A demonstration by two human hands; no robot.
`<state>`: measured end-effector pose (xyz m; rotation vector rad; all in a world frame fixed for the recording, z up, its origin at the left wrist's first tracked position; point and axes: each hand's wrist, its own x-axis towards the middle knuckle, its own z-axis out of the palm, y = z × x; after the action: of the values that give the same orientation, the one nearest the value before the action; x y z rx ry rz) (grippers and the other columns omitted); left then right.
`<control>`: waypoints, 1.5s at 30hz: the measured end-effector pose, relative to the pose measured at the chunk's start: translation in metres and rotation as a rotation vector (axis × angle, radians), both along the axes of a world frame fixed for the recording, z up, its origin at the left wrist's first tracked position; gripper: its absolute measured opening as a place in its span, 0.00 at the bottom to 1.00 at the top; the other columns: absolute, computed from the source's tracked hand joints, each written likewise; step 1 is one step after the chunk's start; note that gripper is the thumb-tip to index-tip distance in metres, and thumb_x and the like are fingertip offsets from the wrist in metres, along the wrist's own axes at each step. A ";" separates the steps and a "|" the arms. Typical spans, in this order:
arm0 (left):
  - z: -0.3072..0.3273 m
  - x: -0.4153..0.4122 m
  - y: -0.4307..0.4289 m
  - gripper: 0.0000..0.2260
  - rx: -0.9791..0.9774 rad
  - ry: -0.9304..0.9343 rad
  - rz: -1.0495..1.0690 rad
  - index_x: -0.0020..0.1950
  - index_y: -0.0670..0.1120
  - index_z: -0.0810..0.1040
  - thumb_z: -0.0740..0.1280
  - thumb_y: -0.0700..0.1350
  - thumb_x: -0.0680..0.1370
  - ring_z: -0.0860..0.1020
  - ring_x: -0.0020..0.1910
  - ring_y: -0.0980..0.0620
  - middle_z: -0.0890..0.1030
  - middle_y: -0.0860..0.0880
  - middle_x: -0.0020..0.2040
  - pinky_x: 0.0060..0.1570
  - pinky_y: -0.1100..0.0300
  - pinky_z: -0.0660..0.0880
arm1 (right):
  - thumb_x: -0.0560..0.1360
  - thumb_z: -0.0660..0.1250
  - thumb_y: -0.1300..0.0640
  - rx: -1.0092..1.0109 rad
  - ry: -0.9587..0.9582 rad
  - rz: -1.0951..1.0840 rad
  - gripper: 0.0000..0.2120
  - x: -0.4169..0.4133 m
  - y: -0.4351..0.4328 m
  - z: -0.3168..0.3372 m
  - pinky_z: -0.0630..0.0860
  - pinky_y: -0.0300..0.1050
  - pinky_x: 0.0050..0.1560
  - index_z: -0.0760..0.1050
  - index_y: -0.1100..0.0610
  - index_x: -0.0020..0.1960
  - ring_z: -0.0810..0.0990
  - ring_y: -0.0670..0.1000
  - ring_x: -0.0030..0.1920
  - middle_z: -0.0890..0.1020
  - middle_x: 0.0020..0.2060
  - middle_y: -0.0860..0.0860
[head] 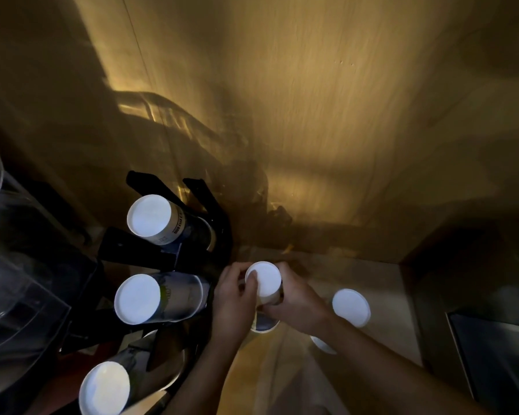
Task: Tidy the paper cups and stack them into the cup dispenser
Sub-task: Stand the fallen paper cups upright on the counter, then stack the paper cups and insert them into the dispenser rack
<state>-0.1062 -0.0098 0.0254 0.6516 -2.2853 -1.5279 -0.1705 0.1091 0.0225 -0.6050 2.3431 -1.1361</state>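
Dim, amber-lit counter [381, 283] seen from above. Both hands grip one upturned stack of paper cups [265, 283] standing on the counter, just right of a black dispenser [162, 253]. The left hand [234, 290] wraps its left side, thumb on the white base; the right hand [294, 298] clasps its right side. Three cup stacks [150, 215] already sit in the dispenser. Another cup [351, 307] stands nearby to the right.
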 end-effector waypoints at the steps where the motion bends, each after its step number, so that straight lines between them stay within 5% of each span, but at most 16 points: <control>1: 0.000 -0.001 0.000 0.05 -0.013 0.006 0.007 0.50 0.48 0.77 0.62 0.43 0.78 0.79 0.48 0.49 0.79 0.46 0.51 0.49 0.45 0.77 | 0.62 0.74 0.51 -0.003 0.004 -0.001 0.28 0.000 0.000 0.000 0.78 0.55 0.51 0.64 0.48 0.57 0.76 0.49 0.51 0.77 0.52 0.49; 5: 0.001 -0.004 0.002 0.08 -0.024 -0.005 0.015 0.50 0.50 0.76 0.59 0.49 0.76 0.78 0.49 0.50 0.77 0.47 0.51 0.49 0.49 0.77 | 0.63 0.74 0.51 -0.022 0.018 0.002 0.28 0.000 0.001 0.002 0.77 0.52 0.52 0.64 0.48 0.58 0.75 0.47 0.52 0.75 0.54 0.48; 14: 0.009 -0.006 -0.003 0.10 -0.181 -0.047 -0.030 0.56 0.43 0.75 0.64 0.44 0.77 0.77 0.51 0.47 0.78 0.43 0.53 0.51 0.54 0.73 | 0.68 0.72 0.53 0.003 0.101 -0.018 0.36 0.013 0.017 0.024 0.70 0.54 0.62 0.56 0.52 0.69 0.67 0.53 0.66 0.67 0.68 0.52; 18: 0.027 0.006 0.003 0.13 -0.155 0.008 -0.020 0.59 0.42 0.74 0.64 0.46 0.77 0.77 0.55 0.45 0.79 0.42 0.55 0.57 0.45 0.75 | 0.72 0.68 0.53 -0.012 0.189 -0.054 0.20 0.023 0.038 0.041 0.73 0.50 0.56 0.68 0.54 0.61 0.73 0.52 0.59 0.72 0.60 0.52; 26: 0.047 0.064 0.044 0.05 0.016 0.070 -0.167 0.46 0.59 0.74 0.67 0.49 0.75 0.78 0.50 0.57 0.79 0.56 0.48 0.51 0.59 0.73 | 0.70 0.70 0.49 -0.178 0.048 -0.268 0.16 0.070 0.096 0.049 0.74 0.40 0.46 0.73 0.52 0.55 0.78 0.45 0.48 0.78 0.51 0.47; 29: 0.041 0.085 0.061 0.04 0.070 0.065 -0.255 0.45 0.58 0.76 0.68 0.47 0.75 0.79 0.49 0.56 0.80 0.57 0.45 0.46 0.63 0.72 | 0.68 0.71 0.46 -0.284 -0.040 -0.304 0.14 0.096 0.116 0.049 0.75 0.35 0.45 0.74 0.45 0.52 0.78 0.40 0.46 0.80 0.47 0.43; 32: 0.029 0.096 0.074 0.10 0.109 -0.165 -0.370 0.51 0.49 0.77 0.66 0.53 0.75 0.78 0.51 0.51 0.80 0.52 0.48 0.43 0.62 0.70 | 0.63 0.69 0.40 -0.277 -0.125 -0.239 0.17 0.122 0.132 0.043 0.77 0.38 0.51 0.74 0.40 0.50 0.78 0.40 0.50 0.81 0.49 0.42; 36: 0.019 0.104 0.083 0.28 0.363 -0.855 -0.472 0.65 0.52 0.67 0.57 0.69 0.72 0.75 0.53 0.47 0.73 0.48 0.55 0.47 0.51 0.73 | 0.63 0.70 0.39 -0.234 -0.233 -0.275 0.17 0.141 0.141 0.028 0.75 0.37 0.50 0.75 0.41 0.49 0.78 0.41 0.51 0.80 0.49 0.44; 38: 0.012 0.109 0.083 0.33 0.465 -1.036 -0.553 0.64 0.51 0.68 0.54 0.73 0.70 0.81 0.50 0.41 0.79 0.41 0.53 0.44 0.50 0.79 | 0.64 0.69 0.40 -0.201 -0.255 -0.308 0.14 0.149 0.144 0.020 0.74 0.37 0.48 0.76 0.42 0.47 0.79 0.42 0.49 0.81 0.47 0.43; 42: -0.007 0.117 0.094 0.43 0.747 -1.200 -0.624 0.60 0.40 0.76 0.50 0.75 0.69 0.82 0.44 0.40 0.82 0.34 0.55 0.40 0.55 0.78 | 0.64 0.66 0.34 -0.157 -0.300 -0.355 0.17 0.164 0.145 0.009 0.77 0.43 0.46 0.78 0.43 0.46 0.81 0.41 0.45 0.83 0.43 0.43; 45: -0.007 0.118 0.104 0.37 0.845 -1.179 -0.514 0.54 0.39 0.78 0.57 0.71 0.69 0.81 0.52 0.40 0.81 0.35 0.57 0.40 0.56 0.76 | 0.65 0.64 0.35 -0.160 -0.282 -0.362 0.17 0.169 0.142 0.010 0.77 0.46 0.50 0.78 0.43 0.47 0.81 0.44 0.48 0.83 0.46 0.45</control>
<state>0.0121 0.0938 0.0179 1.6082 -2.5248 -3.0091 -0.0017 0.2513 0.0327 -0.0582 2.1795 -1.4715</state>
